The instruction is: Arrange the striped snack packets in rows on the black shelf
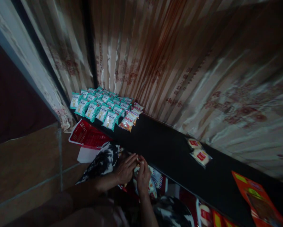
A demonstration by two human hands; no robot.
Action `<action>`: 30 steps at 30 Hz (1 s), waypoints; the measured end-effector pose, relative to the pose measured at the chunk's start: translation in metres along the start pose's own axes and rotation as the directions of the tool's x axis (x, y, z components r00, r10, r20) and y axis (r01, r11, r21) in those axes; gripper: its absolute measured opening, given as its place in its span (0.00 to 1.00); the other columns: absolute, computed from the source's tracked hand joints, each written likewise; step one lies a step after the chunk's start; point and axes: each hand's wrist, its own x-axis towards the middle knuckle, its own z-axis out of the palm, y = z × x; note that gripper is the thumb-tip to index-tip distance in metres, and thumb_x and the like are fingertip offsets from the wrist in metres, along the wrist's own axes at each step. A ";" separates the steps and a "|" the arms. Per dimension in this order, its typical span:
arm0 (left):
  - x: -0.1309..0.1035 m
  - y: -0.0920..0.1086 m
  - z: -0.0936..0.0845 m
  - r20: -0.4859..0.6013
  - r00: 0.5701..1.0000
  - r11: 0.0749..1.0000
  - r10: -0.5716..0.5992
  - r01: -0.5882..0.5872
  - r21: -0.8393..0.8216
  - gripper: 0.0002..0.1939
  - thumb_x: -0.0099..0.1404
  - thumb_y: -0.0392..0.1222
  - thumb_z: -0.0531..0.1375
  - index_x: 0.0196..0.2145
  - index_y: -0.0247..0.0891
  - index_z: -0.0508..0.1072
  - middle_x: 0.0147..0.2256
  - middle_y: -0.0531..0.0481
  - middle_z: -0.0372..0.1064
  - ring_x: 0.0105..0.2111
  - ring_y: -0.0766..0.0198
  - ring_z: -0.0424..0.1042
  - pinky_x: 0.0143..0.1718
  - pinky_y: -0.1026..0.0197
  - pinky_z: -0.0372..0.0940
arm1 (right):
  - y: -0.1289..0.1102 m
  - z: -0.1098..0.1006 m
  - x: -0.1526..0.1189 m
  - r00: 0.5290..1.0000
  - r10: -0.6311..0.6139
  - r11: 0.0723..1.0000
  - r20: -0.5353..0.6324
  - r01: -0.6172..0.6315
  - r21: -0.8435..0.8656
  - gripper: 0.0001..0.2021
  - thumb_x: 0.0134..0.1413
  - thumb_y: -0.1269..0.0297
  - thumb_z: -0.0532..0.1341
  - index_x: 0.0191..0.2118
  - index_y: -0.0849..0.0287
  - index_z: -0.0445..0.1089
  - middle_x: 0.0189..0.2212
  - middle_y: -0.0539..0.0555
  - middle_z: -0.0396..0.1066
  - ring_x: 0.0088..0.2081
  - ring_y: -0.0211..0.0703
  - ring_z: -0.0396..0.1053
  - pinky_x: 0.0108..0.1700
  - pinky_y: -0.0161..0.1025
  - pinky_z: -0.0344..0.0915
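Observation:
My left hand [126,169] and my right hand [143,176] meet just in front of the black table's near edge, over my lap. Their fingertips are closed together at one spot, and whatever lies between them is too small and dark to make out. Right below and behind my right hand are snack packets [153,188], one with a blue-striped edge. Whether that hand touches them I cannot tell. Black-and-white patterned cloth [106,160] covers my legs on both sides.
On the black table [155,138], rows of green-and-white snack bags [102,112] stand beside a few orange-and-white bags [128,120]. Further right lie two round wrapped crackers [201,156] and a large orange packet [258,198]. A red basket [88,134] sits at left; pleated curtains [141,53] hang behind.

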 end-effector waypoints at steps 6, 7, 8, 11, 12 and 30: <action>-0.031 -0.004 0.009 -0.022 0.973 0.972 -0.231 0.232 0.045 0.25 0.60 0.31 0.49 0.55 0.32 0.62 0.63 0.38 0.50 0.65 0.53 0.43 0.60 0.42 0.54 | 0.046 -0.018 -0.032 0.989 0.141 0.975 0.038 -0.132 -0.179 0.31 0.50 0.41 0.49 0.47 0.62 0.70 0.48 0.63 0.71 0.51 0.54 0.67 0.53 0.51 0.60; -0.036 -0.004 0.012 -0.031 0.963 0.962 -0.268 0.269 0.040 0.26 0.59 0.30 0.49 0.56 0.32 0.62 0.63 0.38 0.49 0.65 0.53 0.42 0.60 0.41 0.53 | 0.051 -0.018 -0.035 0.985 0.163 0.968 0.053 -0.149 -0.204 0.32 0.49 0.41 0.49 0.46 0.62 0.71 0.48 0.64 0.71 0.50 0.54 0.68 0.53 0.51 0.61; -0.041 -0.004 0.017 -0.042 0.950 0.950 -0.308 0.310 0.032 0.27 0.58 0.29 0.49 0.56 0.32 0.61 0.63 0.38 0.49 0.65 0.53 0.43 0.60 0.41 0.53 | 0.055 -0.017 -0.038 0.981 0.180 0.960 0.067 -0.160 -0.228 0.32 0.48 0.41 0.48 0.46 0.62 0.71 0.47 0.64 0.71 0.50 0.55 0.68 0.52 0.51 0.62; -0.060 -0.003 0.032 -0.069 0.899 0.902 -0.432 0.432 -0.008 0.30 0.54 0.28 0.49 0.57 0.33 0.60 0.62 0.40 0.50 0.64 0.53 0.46 0.60 0.43 0.56 | 0.061 -0.014 -0.041 0.976 0.196 0.947 0.090 -0.165 -0.277 0.31 0.48 0.43 0.48 0.47 0.62 0.71 0.45 0.63 0.72 0.48 0.54 0.70 0.51 0.51 0.63; -0.065 -0.003 0.036 -0.076 0.883 0.886 -0.463 0.462 -0.030 0.31 0.54 0.28 0.50 0.57 0.34 0.59 0.62 0.40 0.51 0.64 0.53 0.47 0.59 0.44 0.56 | 0.061 -0.013 -0.041 0.977 0.188 0.947 0.099 -0.154 -0.282 0.31 0.49 0.44 0.48 0.47 0.63 0.71 0.45 0.63 0.73 0.47 0.54 0.70 0.50 0.50 0.63; -0.033 0.006 0.017 0.402 0.367 0.209 -0.839 0.899 -0.384 0.16 0.60 0.39 0.56 0.45 0.32 0.67 0.42 0.40 0.71 0.42 0.57 0.71 0.45 0.59 0.63 | 0.065 -0.005 -0.044 0.941 0.041 0.893 0.337 0.116 -0.434 0.24 0.54 0.58 0.47 0.49 0.63 0.71 0.45 0.61 0.73 0.49 0.49 0.69 0.51 0.47 0.64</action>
